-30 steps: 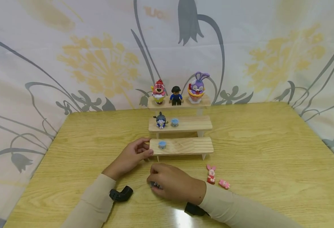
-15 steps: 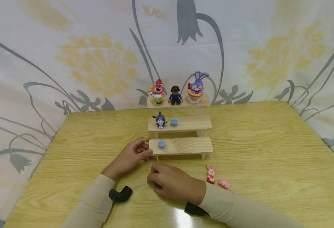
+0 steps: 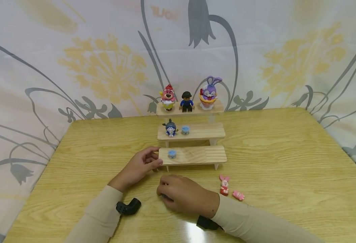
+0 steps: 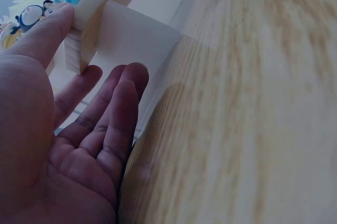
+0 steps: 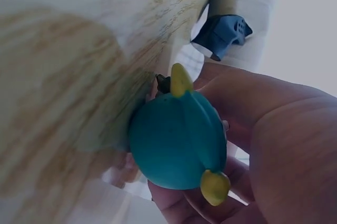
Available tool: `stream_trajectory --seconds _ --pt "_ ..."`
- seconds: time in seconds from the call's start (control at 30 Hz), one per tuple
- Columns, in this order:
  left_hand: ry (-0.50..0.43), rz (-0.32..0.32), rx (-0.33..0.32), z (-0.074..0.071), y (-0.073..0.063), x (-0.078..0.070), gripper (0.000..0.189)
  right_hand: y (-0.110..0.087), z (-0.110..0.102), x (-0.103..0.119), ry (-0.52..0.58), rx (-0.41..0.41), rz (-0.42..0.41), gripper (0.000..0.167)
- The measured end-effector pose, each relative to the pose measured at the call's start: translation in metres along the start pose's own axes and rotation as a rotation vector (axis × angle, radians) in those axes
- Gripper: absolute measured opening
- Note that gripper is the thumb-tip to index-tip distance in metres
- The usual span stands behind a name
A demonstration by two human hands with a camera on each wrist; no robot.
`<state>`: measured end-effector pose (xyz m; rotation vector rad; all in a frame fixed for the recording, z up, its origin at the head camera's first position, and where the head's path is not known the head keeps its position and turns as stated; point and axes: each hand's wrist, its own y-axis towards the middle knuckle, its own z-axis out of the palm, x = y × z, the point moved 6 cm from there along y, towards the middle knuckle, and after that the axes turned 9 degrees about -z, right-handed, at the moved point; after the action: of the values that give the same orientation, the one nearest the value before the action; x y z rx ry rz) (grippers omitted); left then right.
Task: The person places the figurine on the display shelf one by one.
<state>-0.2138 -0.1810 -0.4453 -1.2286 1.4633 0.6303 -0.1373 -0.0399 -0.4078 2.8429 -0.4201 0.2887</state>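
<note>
My left hand holds the left end of the lowest board of a wooden tiered display stand. In the left wrist view the thumb lies on the board's top and the index finger is under its edge; the other fingers are free. Low over the table in front of the stand, my right hand grips a toy figure. Its round teal side with yellow tips faces the right wrist camera; the head view hides most of it. A small blue figure sits on the lowest board, near my left thumb.
A navy figure and another blue one occupy the middle board. Along the top stand a pink bear, a black-capped toy man and a purple rabbit. Two pink figures, a piglet and a smaller one, lie right.
Both hands stay in nearly the same place. The toy in my right fingers has turned or slipped further from sight, with less of its grey part showing in the head view.
</note>
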Motion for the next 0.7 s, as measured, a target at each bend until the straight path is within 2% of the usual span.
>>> stream_trajectory --seconds 0.13,0.37,0.7 --pt "-0.003 0.001 0.002 0.0005 0.0008 0.0009 0.058 -0.0015 -0.0014 0.0007 -0.020 -0.046 -0.043 0.008" --pt "-0.002 0.006 0.005 0.0003 0.0026 -0.0003 0.058 -0.0035 -0.0063 -0.0001 -0.034 -0.097 -0.066 0.008" --pt "0.005 -0.004 -0.002 -0.0003 0.0021 -0.0008 0.057 -0.0048 -0.0073 -0.0066 0.019 -0.060 0.009 0.010"
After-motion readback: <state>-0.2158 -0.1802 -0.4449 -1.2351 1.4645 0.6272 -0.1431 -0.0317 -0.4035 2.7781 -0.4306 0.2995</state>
